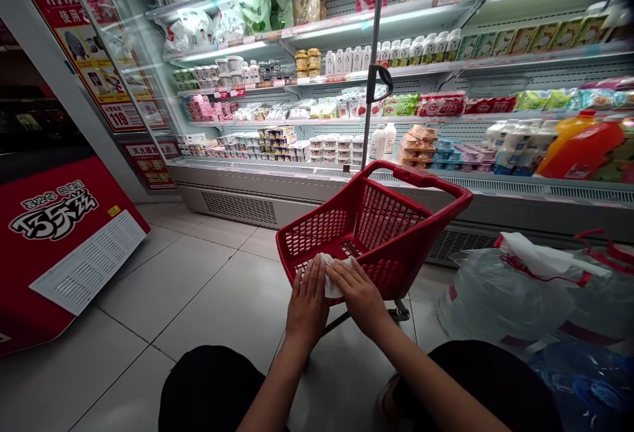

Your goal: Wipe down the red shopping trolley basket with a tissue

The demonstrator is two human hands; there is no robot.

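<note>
A red plastic shopping cart [391, 272] stands in front of me, its basket tilted and its inside bare to view. A crumpled white wipe [333, 288] lies over the near edge of the basket. My left hand [308, 300] presses it from the left, fingers stretched forward over the rim. From the right, my right hand [357, 290] holds the same wipe against the cart wall, with its fingers close together and angled to the left. The two hands nearly meet over the wipe. The cart's handle [423, 178] is at the upper right, untouched.
Behind the cart runs a lit refrigerated display [238, 178] filled with dairy goods and drinks. A red freezer cabinet [64, 240] is on the left. Large water bottles [505, 293] stand close on the right. My knees flank the tiled floor [193, 280] below.
</note>
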